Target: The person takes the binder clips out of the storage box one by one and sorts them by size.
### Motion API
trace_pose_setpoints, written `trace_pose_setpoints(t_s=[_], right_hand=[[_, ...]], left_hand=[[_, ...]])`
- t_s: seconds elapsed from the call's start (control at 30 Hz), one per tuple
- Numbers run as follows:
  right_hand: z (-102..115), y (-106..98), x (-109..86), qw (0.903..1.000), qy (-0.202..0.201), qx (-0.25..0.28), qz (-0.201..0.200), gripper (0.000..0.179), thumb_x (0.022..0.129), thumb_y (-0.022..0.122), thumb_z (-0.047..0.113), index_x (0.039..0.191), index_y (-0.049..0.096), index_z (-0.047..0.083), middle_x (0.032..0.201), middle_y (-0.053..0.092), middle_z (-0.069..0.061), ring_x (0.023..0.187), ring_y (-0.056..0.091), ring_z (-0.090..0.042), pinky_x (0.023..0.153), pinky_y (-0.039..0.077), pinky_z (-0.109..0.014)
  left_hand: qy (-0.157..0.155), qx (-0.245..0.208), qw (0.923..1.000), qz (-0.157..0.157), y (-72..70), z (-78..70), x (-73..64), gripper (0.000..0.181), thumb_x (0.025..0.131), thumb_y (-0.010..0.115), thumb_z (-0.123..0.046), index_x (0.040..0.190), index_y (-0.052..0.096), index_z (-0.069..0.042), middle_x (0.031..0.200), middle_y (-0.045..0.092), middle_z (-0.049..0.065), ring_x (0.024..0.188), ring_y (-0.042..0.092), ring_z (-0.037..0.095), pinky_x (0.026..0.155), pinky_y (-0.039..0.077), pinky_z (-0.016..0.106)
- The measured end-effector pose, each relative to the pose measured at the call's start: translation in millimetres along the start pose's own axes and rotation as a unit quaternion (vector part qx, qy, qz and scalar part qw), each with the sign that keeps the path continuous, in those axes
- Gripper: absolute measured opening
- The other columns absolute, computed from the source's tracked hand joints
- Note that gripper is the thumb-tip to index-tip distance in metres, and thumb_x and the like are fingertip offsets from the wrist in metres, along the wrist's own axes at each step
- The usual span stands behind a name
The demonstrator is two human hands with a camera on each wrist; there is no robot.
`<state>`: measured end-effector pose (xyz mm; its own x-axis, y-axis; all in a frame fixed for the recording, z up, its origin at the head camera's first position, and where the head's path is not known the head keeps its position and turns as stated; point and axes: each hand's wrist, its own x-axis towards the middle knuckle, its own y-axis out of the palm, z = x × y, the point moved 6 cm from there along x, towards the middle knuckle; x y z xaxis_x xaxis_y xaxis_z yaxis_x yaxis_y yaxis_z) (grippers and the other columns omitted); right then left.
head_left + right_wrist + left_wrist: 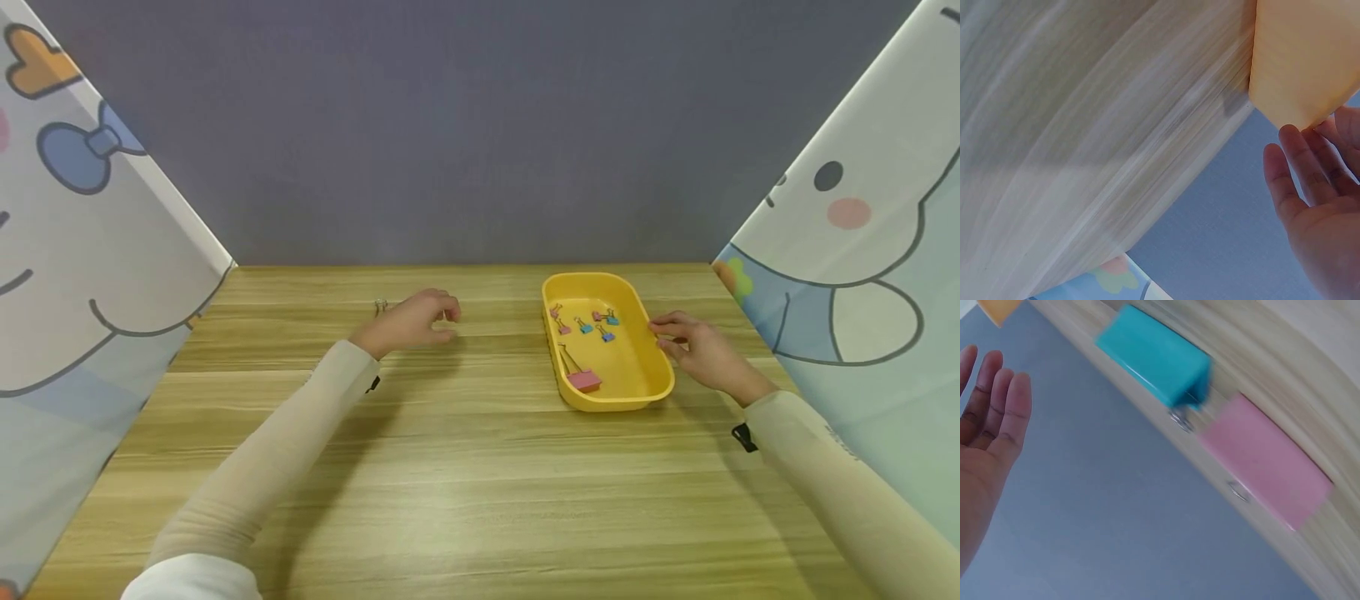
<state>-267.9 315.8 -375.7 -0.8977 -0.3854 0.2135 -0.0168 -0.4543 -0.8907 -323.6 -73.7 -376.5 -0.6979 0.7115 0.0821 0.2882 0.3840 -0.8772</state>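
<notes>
In the head view, the left hand hung over the table with its fingers loosely bent and nothing in them. Beside its back, 2 thin wire handles poked up; whatever bore them was hidden. The right hand pinched the near-right rim of the yellow tray between thumb and fingers. The tray, a smooth, round-cornered oblong, held 6 small clips in pink, teal and blue, plus 1 large pink clip with long wire arms. The step looked like steadying the tray with 1 hand while the other was free; a next move on the left would call for a thumb-and-finger pinch.

In the left wrist view, that hand's fingers lay nearly straight and close together. Well apart from them, a glossy teal clip and a flat-sided pink clip, both wedge-like and slightly blurred, sat on the wood-grained tabletop.

In the right wrist view, thumb and forefinger met at the tray's lip, the other fingers extended; its plain wall looked like matte plastic, with streaky grain beside it.
</notes>
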Motion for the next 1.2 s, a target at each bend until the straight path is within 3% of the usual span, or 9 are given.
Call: trace_pose_setpoints(t_s=[0.23, 0.5, 0.93, 1.2], right_hand=[[0, 0, -0.2, 1.0, -0.005, 0.0, -0.005, 0.029, 0.09, 0.061, -0.002, 0.117, 0.061, -0.008, 0.119, 0.056, -0.018, 0.103, 0.055, -0.036, 0.075, 0.049, -0.047], [0, 1, -0.1, 0.9998, -0.017, -0.005, -0.01, 0.029, 0.089, 0.062, -0.002, 0.118, 0.061, -0.009, 0.117, 0.057, -0.018, 0.101, 0.056, -0.034, 0.073, 0.048, -0.046], [-1, 1, 0.4, 0.9996, -0.026, -0.003, -0.013, 0.029, 0.088, 0.062, -0.004, 0.117, 0.061, -0.01, 0.116, 0.057, -0.018, 0.099, 0.057, -0.034, 0.073, 0.049, -0.046], [-2, 1, 1.6, 0.9997, -0.02, 0.004, -0.01, 0.029, 0.089, 0.061, -0.004, 0.117, 0.061, -0.009, 0.117, 0.056, -0.018, 0.101, 0.057, -0.034, 0.075, 0.049, -0.046]], left_hand=[[0.042, 0.017, 0.9988, -0.019, 5.2, -25.6, 8.2, 0.015, 0.087, 0.07, -0.017, 0.097, 0.06, -0.013, 0.097, 0.057, -0.002, 0.089, 0.055, 0.022, 0.077, 0.045, 0.032], [0.083, 0.007, 0.9963, -0.024, 13.3, -63.5, 20.1, 0.016, 0.088, 0.066, -0.019, 0.102, 0.061, -0.014, 0.101, 0.057, -0.005, 0.088, 0.051, 0.011, 0.078, 0.045, 0.027], [0.154, 0.01, 0.988, -0.015, 35.9, -121.1, 59.2, 0.018, 0.088, 0.064, -0.015, 0.105, 0.062, -0.01, 0.101, 0.058, -0.004, 0.094, 0.055, 0.012, 0.084, 0.042, 0.019], [0.148, 0.044, 0.988, 0.016, 51.4, -146.5, 79.1, 0.016, 0.088, 0.067, -0.018, 0.101, 0.062, -0.013, 0.099, 0.057, -0.004, 0.092, 0.051, 0.011, 0.084, 0.04, 0.02]])
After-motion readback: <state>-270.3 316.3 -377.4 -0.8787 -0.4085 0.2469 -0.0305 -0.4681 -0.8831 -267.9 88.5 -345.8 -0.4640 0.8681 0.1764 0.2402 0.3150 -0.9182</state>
